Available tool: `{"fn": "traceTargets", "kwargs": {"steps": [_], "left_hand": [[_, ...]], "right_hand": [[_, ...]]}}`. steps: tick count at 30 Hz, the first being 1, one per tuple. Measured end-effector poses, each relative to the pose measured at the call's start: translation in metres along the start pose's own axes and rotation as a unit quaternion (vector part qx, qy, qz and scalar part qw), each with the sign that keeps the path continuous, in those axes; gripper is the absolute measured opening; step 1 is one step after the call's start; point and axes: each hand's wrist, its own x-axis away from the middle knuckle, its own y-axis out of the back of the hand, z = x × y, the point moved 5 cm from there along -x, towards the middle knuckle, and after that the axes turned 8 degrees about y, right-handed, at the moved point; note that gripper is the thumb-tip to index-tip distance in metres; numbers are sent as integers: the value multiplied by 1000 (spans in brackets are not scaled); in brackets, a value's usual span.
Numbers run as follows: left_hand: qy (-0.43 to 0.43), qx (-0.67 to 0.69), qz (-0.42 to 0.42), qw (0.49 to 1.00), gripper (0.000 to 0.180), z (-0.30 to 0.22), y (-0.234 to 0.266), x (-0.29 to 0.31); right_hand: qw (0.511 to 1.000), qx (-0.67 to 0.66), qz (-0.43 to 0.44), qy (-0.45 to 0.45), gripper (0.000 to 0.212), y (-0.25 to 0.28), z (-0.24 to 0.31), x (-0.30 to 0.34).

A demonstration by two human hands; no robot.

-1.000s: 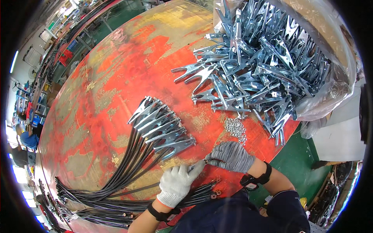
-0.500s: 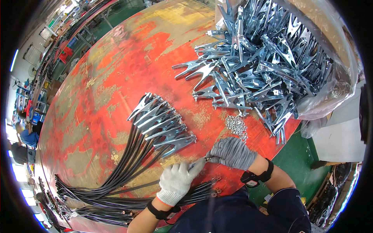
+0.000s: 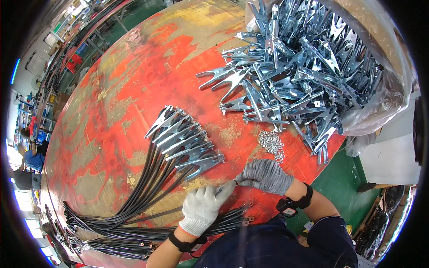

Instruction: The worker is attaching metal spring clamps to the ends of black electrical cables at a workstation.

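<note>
Left hand, in a white knit glove: fingers curled, thumb and forefinger reaching right in a pinch. Right hand, in a mottled grey knit glove: fingertips drawn together, meeting the left's. Between them, a small dark piece, mostly hidden; I cannot tell its exact shape. A single black rubbery-looking cable reaches my left hand from the left; whether it joins the piece is covered.

Handling, my estimate: piece light and hard, easily lost through knit fabric; best pinched at its edges. Cable springy, likely to twist; grip close behind its end.

Ahead of my left hand, a row of silver metal spring clamps on black cables: stiff, smooth, probably slick; hold by the handles. Just beyond my right hand, small silver nuts: tiny, apt to roll, fingertips only. Farther out, a heap of loose silver clamps, likely to tangle; lift singly.
</note>
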Motion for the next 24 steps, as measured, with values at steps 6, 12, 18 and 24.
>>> {"fn": "traceTargets", "kwargs": {"steps": [6,12,18,24], "left_hand": [[5,1,-10,1000,47,0,-1,1],[-4,-2,-34,999,48,0,-1,0],[-6,-4,-41,999,49,-1,-1,1],[-6,-1,-20,1000,49,0,-2,0]], "right_hand": [[1000,12,21,-5,24,-1,-2,0],[994,83,69,2,24,-1,3,-2],[999,14,33,2,28,3,-2,-5],[991,87,91,-42,28,7,-1,-14]]}}
